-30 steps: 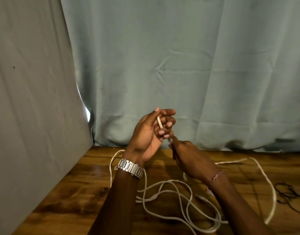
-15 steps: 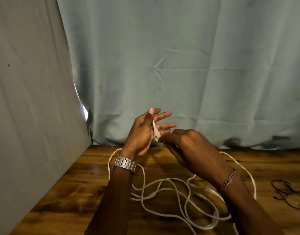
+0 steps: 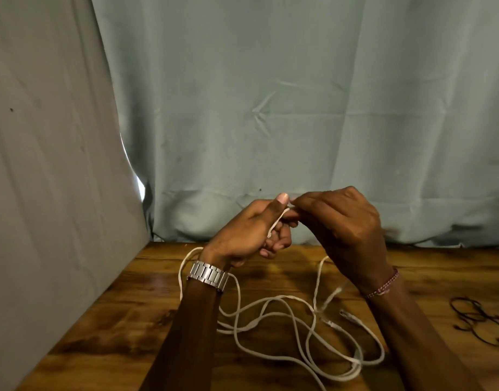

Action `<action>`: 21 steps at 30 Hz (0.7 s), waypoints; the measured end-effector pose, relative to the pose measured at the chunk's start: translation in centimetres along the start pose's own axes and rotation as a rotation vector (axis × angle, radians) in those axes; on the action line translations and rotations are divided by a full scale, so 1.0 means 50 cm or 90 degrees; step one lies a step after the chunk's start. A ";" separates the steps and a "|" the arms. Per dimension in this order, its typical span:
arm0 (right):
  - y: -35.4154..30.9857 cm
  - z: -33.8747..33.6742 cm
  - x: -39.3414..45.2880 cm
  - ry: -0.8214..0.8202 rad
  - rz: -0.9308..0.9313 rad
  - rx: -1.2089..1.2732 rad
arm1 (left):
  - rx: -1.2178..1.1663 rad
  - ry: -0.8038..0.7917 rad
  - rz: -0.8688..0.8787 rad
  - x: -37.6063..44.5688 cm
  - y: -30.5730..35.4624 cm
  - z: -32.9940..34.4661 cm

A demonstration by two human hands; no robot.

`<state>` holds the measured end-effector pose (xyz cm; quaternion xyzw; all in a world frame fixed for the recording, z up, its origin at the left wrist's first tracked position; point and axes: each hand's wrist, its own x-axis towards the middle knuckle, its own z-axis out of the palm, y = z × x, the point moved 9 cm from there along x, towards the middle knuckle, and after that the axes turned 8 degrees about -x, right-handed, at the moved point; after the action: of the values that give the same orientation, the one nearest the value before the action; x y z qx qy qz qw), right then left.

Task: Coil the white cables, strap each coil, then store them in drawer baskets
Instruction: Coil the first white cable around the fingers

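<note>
So, grip first: left hand (image 3: 251,232) raised above the surface, thumb up, fingers curled round a short stretch of the white cable (image 3: 287,328), pinned against the index finger. Right hand (image 3: 341,224) right beside it, touching at the fingertips, pinching the same cable just past the left thumb. Both clenched on it, basically. Can't quite tell how the cable runs inside the left palm, hidden by the fingers.

Metal watch (image 3: 208,275) on the left wrist, thin beaded bracelet (image 3: 383,286) on the right one.

Rest of the white cable hanging down and sprawled in loose loops on the wooden surface (image 3: 107,334), below and between the two forearms, spreading toward the near right. A couple of plug ends (image 3: 347,314) lying among the loops near the right forearm.

Over at the right edge, well apart from the loops, a small tangle of thin dark ties (image 3: 479,320) flat on the wood.

Pale grey-green curtain (image 3: 299,108) hanging along the far side, grey cloth (image 3: 45,165) on the left.
</note>
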<state>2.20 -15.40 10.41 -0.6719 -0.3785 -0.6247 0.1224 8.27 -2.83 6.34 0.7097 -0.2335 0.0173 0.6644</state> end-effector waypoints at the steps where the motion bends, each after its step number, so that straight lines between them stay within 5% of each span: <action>1: 0.004 0.002 -0.004 0.012 0.013 -0.023 | -0.006 -0.005 -0.007 -0.001 0.001 0.002; 8: 0.053 0.039 -0.027 -0.026 0.166 -0.001 | -0.156 -0.075 -0.001 -0.011 0.018 0.021; 16: 0.020 0.166 -0.069 -0.336 0.278 0.220 | -0.267 -0.033 0.068 -0.006 0.035 0.007; 21: 0.005 0.170 -0.068 -0.383 0.252 0.241 | -0.270 -0.071 0.037 -0.004 0.018 0.013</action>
<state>8.96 -11.36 5.72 -0.8502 -0.3690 -0.2839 0.2455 7.57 -3.39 7.06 0.5468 -0.2889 -0.0526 0.7841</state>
